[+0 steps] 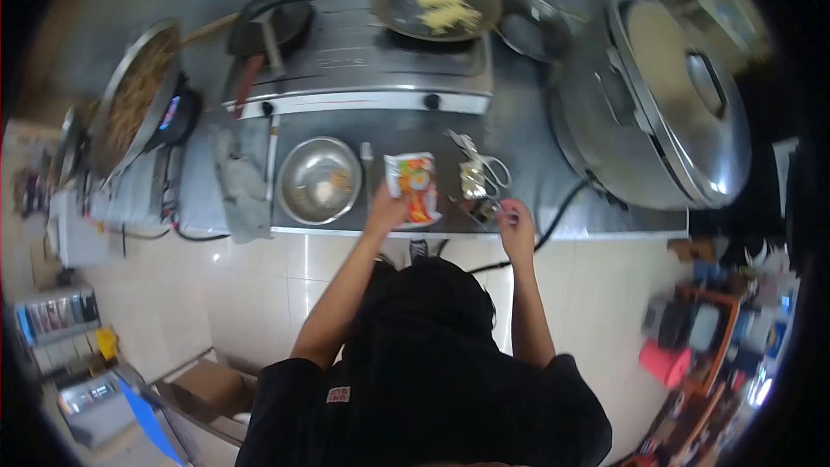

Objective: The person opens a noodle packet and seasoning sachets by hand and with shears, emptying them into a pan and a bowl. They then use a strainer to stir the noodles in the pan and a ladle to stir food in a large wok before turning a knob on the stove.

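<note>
- gripping a printed packet (pixel 418 175) by its lower left side with the left hand (pixel 389 210), at the front of the counter between bowl and scissors
- curling the right hand (pixel 517 227) at the front edge, close by small dark items (pixel 482 209); cannot tell whether pinching anything
- standing at a grey metal counter (pixel 532 121), over pale, glossy floor tiles (pixel 251 285), with crowded shelves (pixel 709 342) and a red bin (pixel 664 363) off to the right
- facing a silvery stove (pixel 346 69) across the counter, topped at its right by a round pan (pixel 382 5) with lumpy yellow food (pixel 448 10)
- hemmed in on the right by a bulky, shiny lidded pot (pixel 596 125), with a black hose (pixel 566 207) bending over the edge near the right hand
- flanked on the far left by a wide pan (pixel 169 35) of brown, shredded-looking food (pixel 138 95), then nearer by a limp grey cloth (pixel 242 190)
- set left of the packet: a round, polished metal bowl (pixel 298 201), pale residue inside, and a slim fork (pixel 367 156)
- lying to the packet's right: white-handled scissors (pixel 499 171) beside a crinkled, silvery wrapper (pixel 472 180)
</note>
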Motion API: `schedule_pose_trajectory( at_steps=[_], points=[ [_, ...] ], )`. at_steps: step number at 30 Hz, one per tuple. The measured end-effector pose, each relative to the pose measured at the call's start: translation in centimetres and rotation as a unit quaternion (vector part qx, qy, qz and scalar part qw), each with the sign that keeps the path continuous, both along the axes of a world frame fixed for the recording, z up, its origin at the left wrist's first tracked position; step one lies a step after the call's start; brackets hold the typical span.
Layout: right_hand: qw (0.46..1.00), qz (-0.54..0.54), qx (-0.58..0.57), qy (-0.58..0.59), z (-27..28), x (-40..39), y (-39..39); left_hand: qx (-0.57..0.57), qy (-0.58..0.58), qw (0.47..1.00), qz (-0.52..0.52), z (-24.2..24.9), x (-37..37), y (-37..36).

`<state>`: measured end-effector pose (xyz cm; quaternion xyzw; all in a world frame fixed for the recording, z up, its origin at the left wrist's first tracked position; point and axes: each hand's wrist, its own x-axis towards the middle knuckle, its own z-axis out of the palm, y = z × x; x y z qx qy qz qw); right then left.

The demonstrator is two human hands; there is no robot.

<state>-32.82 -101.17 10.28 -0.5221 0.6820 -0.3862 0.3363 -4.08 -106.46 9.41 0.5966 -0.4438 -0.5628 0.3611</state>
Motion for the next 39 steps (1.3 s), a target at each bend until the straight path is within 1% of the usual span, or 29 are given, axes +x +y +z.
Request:
schedule_pose_trajectory(
  at_steps=[1,2,3,5,6,8,9,10,11,12,13,14,15,18,20,23,24,27,28,29,30,31,32,33,34,36,37,39],
  points=[
    [0.997,-0.007,-0.029,0.066,0.0,-0.4,-0.4,-0.084,0.079,0.993,0.008,-5.5,0.5,-1.0],
    [0.996,0.01,-0.016,0.084,-0.6,-0.6,-0.5,-0.093,0.006,0.996,0.013,-4.3,0.5,-1.2],
    [0.994,0.032,-0.006,0.1,-1.0,-0.3,-0.7,-0.067,-0.074,0.995,-0.008,-3.0,0.8,-1.7],
    [0.979,0.034,-0.039,0.198,-0.9,1.9,-0.2,-0.042,-0.078,0.996,-0.006,-1.2,0.3,-2.2],
    [0.967,0.036,-0.059,0.245,-0.8,2.7,-0.4,-0.091,-0.149,0.985,0.009,-1.2,0.2,-2.1],
    [0.971,0.03,-0.029,0.236,-2.4,2.8,-0.2,-0.185,-0.29,0.938,0.047,-1.3,-0.3,-1.4],
    [0.973,0.026,-0.014,0.23,-3.0,3.0,0.0,-0.215,-0.276,0.936,0.043,-0.3,-0.4,-1.1],
    [0.971,0.013,-0.044,0.234,-2.2,3.3,0.0,-0.244,-0.261,0.933,0.04,1.3,-0.6,-0.7],
    [0.966,0.016,-0.058,0.25,-2.8,3.4,0.2,-0.271,-0.248,0.929,0.036,2.5,-0.8,-0.2],
    [0.961,0.018,-0.073,0.266,-3.7,3.1,0.6,-0.309,-0.262,0.913,0.036,2.8,-1.1,0.4],
    [0.955,0.021,-0.089,0.282,-4.5,2.9,0.8,-0.291,-0.223,0.93,0.019,3.1,-1.5,1.0],
    [0.943,0.028,-0.129,0.305,-5.2,2.6,1.0,-0.273,-0.181,0.945,0.004,3.3,-2.0,1.8],
    [0.944,0.038,-0.116,0.306,-5.1,2.5,1.3,-0.254,-0.138,0.957,-0.01,3.4,-2.4,2.4],
    [0.939,0.027,-0.158,0.305,-2.9,3.4,1.1,-0.151,-0.001,0.987,-0.055,2.4,-3.2,3.9],
    [0.929,0.009,-0.172,0.327,-1.7,4.4,1.3,-0.112,0.007,0.988,-0.105,1.5,-3.3,4.2],
    [0.933,0.095,-0.109,0.33,-3.9,3.7,2.1,-0.057,0.011,0.985,-0.161,0.3,-3.5,4.8],
    [0.925,0.112,-0.141,0.335,-4.0,3.7,2.1,-0.04,0.01,0.984,-0.176,0.2,-3.6,4.9],
    [0.946,0.14,-0.14,0.258,-3.3,3.5,2.1,-0.081,-0.013,0.985,-0.153,0.1,-4.2,5.7],
    [0.976,0.129,-0.093,0.151,-2.4,3.8,1.8,-0.183,-0.065,0.973,-0.127,1.8,-4.5,5.3],
    [0.991,0.118,-0.043,0.043,-1.4,4.3,1.8,-0.28,-0.116,0.948,-0.099,3.4,-4.9,5.0],
    [0.992,0.104,0.012,-0.066,-0.5,4.5,2.0,-0.288,-0.109,0.946,-0.101,3.8,-4.9,4.9],
    [0.986,0.136,0.025,-0.097,0.1,4.4,2.2,-0.296,-0.102,0.944,-0.103,4.3,-5.0,4.9],
    [0.977,0.165,0.035,-0.128,0.7,4.1,2.0,-0.222,-0.036,0.965,-0.135,3.9,-4.9,4.7],
    [0.968,0.191,0.042,-0.159,1.4,4.0,1.7,-0.146,0.03,0.974,-0.168,4.1,-5.0,4.2],
    [0.965,0.213,0.033,-0.147,2.4,4.0,1.7,-0.016,0.12,0.973,-0.198,4.3,-4.9,3.6],
    [0.96,0.246,-0.006,-0.132,3.9,4.8,1.4,-0.046,0.05,0.975,-0.212,4.6,-4.2,3.6],
    [0.963,0.243,-0.03,-0.115,4.8,4.7,1.5,-0.068,0.022,0.969,-0.237,4.9,-4.4,3.2],
    [0.951,0.279,0.005,-0.132,4.8,4.2,1.6,-0.115,0.083,0.966,-0.218,4.2,-4.6,3.5]
  ],
)
